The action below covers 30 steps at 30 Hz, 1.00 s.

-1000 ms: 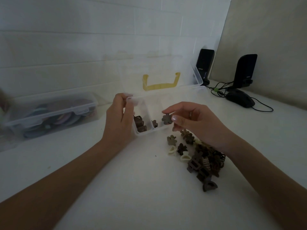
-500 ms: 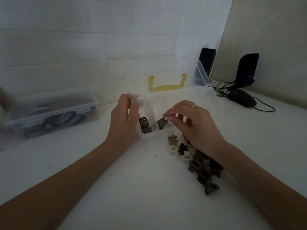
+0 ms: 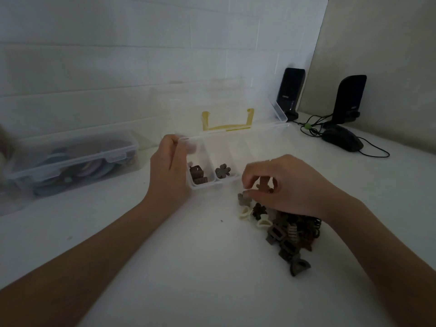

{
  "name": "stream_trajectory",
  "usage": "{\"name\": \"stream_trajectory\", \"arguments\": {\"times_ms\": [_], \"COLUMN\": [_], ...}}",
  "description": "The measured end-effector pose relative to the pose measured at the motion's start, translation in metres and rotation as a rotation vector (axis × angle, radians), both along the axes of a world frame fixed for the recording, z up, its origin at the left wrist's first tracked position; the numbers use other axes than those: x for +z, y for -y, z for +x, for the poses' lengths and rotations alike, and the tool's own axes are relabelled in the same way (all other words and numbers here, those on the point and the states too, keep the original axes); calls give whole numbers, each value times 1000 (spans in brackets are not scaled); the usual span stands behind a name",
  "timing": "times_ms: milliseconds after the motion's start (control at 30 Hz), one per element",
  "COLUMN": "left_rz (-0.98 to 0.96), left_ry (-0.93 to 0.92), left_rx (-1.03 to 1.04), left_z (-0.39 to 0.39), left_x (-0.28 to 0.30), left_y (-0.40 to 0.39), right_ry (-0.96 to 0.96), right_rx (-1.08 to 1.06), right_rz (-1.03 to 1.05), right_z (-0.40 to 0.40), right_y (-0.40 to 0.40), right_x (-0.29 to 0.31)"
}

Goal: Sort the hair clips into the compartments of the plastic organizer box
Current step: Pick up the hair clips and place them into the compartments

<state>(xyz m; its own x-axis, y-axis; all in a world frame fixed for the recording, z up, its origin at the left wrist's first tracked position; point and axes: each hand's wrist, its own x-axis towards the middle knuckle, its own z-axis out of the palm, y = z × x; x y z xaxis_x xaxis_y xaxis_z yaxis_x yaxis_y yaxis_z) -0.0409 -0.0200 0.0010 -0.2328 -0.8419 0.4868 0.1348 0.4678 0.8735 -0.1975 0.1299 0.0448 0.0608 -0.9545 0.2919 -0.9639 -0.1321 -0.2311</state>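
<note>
White table (image 3: 188, 267) — mouse (image 3: 342, 139), speakers (image 3: 291, 90) behind organizer box (image 3: 233, 138).

On the white surface (image 3: 188, 267), at the far left, a closed clear plastic case (image 3: 70, 161) holds round things in mixed colours. At the far right stand two black speakers (image 3: 290, 93), (image 3: 349, 100), well apart, with a black computer mouse (image 3: 342, 140) just before the right one, and dark cables (image 3: 311, 125) between them. A white tiled wall (image 3: 141, 55) rises behind.
</note>
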Motion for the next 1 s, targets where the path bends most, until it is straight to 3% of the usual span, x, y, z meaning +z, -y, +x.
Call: {"name": "stream_trajectory", "arguments": {"times_ms": [167, 267, 467, 600, 900, 1000], "left_rz": [0, 0, -53, -64, -96, -131], "left_ry": [0, 7, 28, 36, 50, 63], "left_rx": [11, 4, 40, 36, 15, 22], "left_z": [0, 1, 0, 1, 3, 3], "left_x": [1, 1, 3, 4, 0, 0], "left_y": [-2, -3, -5, -7, -6, -6], "right_ry": [-78, -5, 751, 1086, 1213, 1017], "right_rx": [7, 14, 131, 187, 192, 117], "right_rz": [72, 85, -133, -43, 46, -72], "right_z": [1, 0, 3, 6, 7, 8], "right_y": [4, 4, 4, 5, 6, 9], "right_x": [-7, -8, 4, 3, 0, -4]}}
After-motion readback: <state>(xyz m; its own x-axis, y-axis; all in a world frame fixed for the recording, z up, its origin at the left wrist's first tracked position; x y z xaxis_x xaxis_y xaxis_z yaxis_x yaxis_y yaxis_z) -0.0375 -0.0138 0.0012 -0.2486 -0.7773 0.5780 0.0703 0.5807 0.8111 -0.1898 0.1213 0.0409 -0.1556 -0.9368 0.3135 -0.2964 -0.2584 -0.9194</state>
